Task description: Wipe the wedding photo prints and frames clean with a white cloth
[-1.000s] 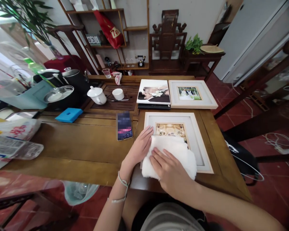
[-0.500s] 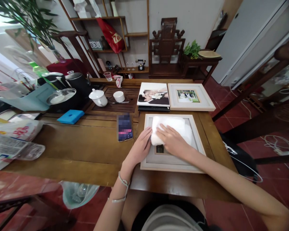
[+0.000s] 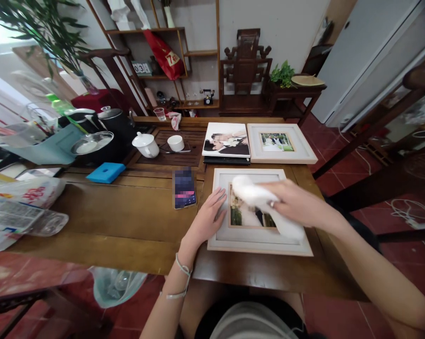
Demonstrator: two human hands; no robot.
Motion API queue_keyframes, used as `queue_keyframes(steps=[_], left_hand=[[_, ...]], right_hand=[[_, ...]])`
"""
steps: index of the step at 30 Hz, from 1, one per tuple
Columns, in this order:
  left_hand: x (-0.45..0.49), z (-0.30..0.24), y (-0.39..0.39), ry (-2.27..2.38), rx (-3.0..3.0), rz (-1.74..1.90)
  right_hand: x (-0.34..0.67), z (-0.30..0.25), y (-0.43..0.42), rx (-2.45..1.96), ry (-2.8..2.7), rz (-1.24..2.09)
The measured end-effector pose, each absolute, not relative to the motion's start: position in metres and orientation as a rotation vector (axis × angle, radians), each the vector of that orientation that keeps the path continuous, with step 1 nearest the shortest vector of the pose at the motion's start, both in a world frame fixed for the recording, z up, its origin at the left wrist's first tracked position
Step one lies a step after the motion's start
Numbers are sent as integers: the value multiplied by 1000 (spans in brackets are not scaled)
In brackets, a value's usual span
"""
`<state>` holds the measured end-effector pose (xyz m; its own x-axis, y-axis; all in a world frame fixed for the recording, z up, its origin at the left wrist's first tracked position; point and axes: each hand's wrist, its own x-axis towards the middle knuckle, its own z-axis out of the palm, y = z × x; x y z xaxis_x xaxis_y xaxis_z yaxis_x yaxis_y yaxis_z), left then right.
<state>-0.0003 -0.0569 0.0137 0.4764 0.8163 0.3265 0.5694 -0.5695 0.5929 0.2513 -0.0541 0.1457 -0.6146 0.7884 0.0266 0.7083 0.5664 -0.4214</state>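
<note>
A pale picture frame [image 3: 258, 247] with a photo in its middle lies flat at the table's right end. My right hand [image 3: 293, 202] grips a white cloth [image 3: 249, 193], bunched and blurred by motion, over the frame's middle and right side. The cloth covers part of the photo. On the frame's left border rests my left hand [image 3: 210, 214], its fingers stretched out and holding nothing. A phone [image 3: 184, 188] lies on the table to the left of that hand.
Behind the frame lie a photo album [image 3: 226, 140] and a second framed photo [image 3: 281, 143]. A white lidded cup [image 3: 146, 144] and small bowl [image 3: 175, 142] stand on the tea tray [image 3: 163, 161]. A blue box [image 3: 105, 173] and plastic bags [image 3: 25, 193] are farther left.
My right hand has lifted and bunched the cloth and moved right, uncovering much of the photo. My left hand stays on the frame's left border.
</note>
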Motion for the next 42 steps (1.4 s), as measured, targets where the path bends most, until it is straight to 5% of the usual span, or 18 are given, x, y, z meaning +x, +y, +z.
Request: queue_keyframes(steps=[6,13,29,38,42], left_hand=[[0,14,-56,1134,2305,863],[1,19,-56,1132,2292,857],[-1,16,-56,1146,2325,800],[-1,19,-57,1177,2331,766],[-2,18,-57,1157,2339,762]], right_hand=[[201,119,-8,-1188,-2457,-233],[172,69,9,-1123,-2781,-153],[289,72,-30,-1676,-2639,-565],[247,86,-126,-1463,-2853,112],[257,71,-115,-1415,-2668,118]])
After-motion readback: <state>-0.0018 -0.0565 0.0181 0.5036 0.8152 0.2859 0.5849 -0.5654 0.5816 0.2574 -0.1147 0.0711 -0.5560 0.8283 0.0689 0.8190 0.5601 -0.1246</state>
